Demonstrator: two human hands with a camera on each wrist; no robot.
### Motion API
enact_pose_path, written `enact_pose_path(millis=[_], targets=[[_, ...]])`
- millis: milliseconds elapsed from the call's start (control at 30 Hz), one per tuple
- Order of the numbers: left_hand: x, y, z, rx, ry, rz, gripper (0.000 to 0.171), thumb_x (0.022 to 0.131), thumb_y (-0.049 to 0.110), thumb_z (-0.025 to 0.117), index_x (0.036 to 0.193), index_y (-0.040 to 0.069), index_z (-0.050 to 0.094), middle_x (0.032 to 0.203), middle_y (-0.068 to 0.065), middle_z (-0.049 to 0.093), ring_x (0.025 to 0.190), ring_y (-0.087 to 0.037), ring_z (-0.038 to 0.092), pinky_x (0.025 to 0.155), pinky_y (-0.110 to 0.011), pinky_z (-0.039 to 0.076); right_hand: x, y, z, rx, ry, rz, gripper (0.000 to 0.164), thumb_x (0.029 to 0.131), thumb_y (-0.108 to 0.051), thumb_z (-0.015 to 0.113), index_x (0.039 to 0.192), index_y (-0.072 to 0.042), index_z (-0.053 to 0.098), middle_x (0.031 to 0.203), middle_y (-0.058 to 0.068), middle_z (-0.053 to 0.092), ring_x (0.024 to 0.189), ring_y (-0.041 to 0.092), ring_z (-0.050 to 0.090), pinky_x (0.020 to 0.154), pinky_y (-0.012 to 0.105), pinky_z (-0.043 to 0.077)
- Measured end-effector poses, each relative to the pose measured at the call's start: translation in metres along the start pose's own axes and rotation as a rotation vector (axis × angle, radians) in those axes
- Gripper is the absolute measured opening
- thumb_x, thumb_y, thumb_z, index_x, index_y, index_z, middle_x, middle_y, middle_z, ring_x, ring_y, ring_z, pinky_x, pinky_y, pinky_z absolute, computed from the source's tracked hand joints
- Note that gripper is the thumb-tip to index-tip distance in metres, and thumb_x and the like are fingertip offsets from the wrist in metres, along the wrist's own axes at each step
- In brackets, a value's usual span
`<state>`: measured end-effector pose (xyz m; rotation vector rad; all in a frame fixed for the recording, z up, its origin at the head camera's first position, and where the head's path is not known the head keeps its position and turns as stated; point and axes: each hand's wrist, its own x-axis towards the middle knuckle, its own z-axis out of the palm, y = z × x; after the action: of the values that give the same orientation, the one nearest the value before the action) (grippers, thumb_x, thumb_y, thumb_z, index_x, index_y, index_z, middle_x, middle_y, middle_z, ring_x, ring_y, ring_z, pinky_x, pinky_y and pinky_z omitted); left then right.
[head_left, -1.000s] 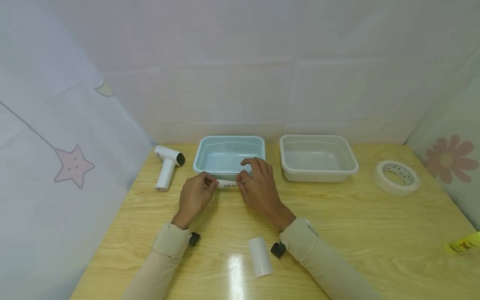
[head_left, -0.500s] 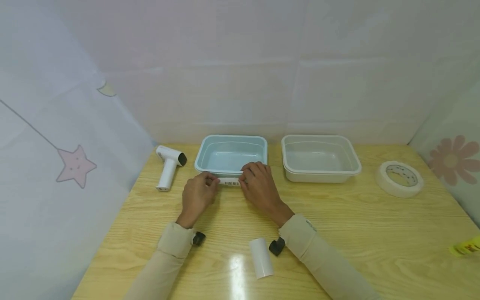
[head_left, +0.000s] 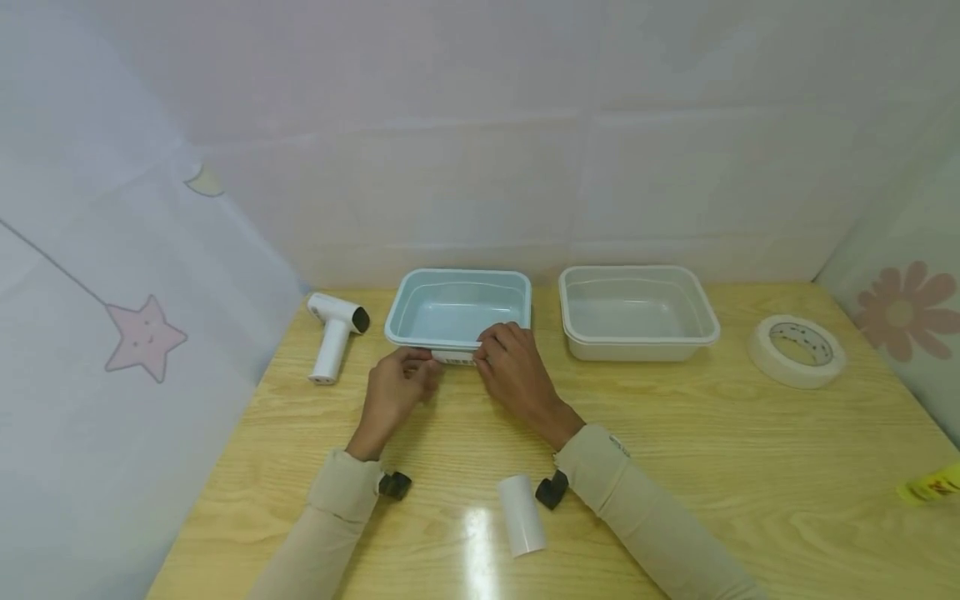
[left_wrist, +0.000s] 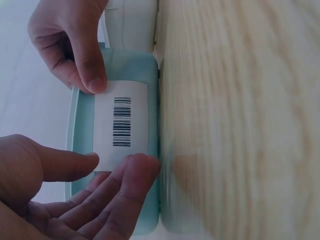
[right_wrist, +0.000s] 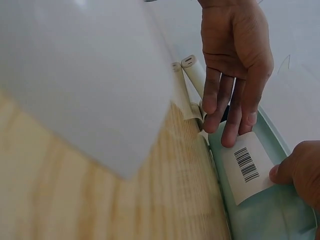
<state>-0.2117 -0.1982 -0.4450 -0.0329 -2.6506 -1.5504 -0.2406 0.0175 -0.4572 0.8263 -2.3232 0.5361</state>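
Where the wood-grain table (head_left: 675, 458) meets a pale backdrop (head_left: 450, 167), left hand (head_left: 396, 387) and right hand (head_left: 517, 367) pinch a barcode label (left_wrist: 121, 125), print outward, lengthwise along the blue tub (head_left: 461, 292).

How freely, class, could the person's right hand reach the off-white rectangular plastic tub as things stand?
Probably yes: the off-white tub stands to the right hand's right with nothing visible between them, though that hand is occupied with the white rectangular barcode label.

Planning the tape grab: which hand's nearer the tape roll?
Right. The right hand, at the blue tub, is left of the tape roll; the left hand is farther left.
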Motion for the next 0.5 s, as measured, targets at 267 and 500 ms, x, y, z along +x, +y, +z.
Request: enact_pose_path(millis=[267,500], targets=[[-0.0021,0.0017,0.0006,-0.095,-0.011,-0.029,0.022,0.102,0.010,0.060,0.119,-0.002,0.066,0.108,-0.022,0.072,0.089,-0.038,0.072,0.068,-0.044,0.060,-0.0014,0.0002,-0.0003,0.039,0.027,-0.023,0.007,0.094,-0.013,0.073,0.087,-0.010,0.074,0.105,0.004,0.065,0.100,0.023,0.058,0.087,0.039,0.045],[-0.0014,0.0026,0.0014,-0.125,-0.016,-0.021,0.026,0.102,0.011,0.061,0.123,-0.004,0.063,0.112,-0.023,0.071,0.092,-0.038,0.071,0.067,-0.045,0.060,0.0001,0.0013,-0.0009,0.052,0.026,-0.040,0.008,0.093,-0.012,0.074,0.086,-0.011,0.075,0.103,0.003,0.066,0.098,0.023,0.059,0.087,0.039,0.046]])
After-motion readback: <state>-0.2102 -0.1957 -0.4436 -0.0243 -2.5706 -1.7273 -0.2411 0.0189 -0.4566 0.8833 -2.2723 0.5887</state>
